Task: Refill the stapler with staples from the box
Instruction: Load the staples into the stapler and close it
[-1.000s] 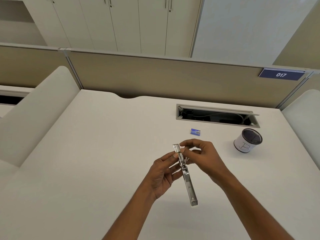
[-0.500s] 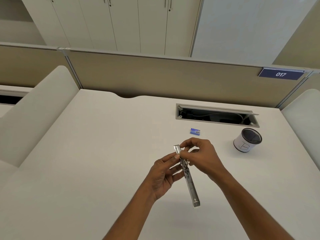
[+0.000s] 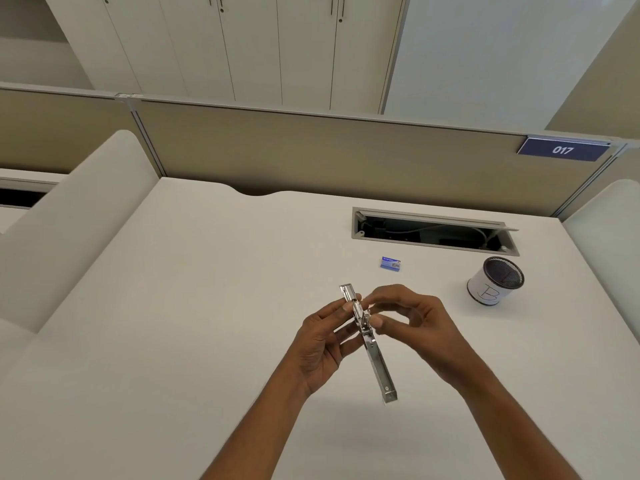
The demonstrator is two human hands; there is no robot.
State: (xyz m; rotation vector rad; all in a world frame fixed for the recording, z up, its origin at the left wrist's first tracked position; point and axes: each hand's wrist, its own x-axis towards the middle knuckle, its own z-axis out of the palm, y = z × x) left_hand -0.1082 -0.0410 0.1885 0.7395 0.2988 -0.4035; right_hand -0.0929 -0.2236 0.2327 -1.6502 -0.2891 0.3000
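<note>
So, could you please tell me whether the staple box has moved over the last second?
No. The staple box lies in the same spot as before, just in front of the cable hatch, near its left end.

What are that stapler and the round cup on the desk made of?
The stapler: polished metal, likely steel; it gleams and mirrors light. The cup: dark mesh at its rim, probably metal, wrapped in a white, paper-like band with a handwritten mark.
</note>
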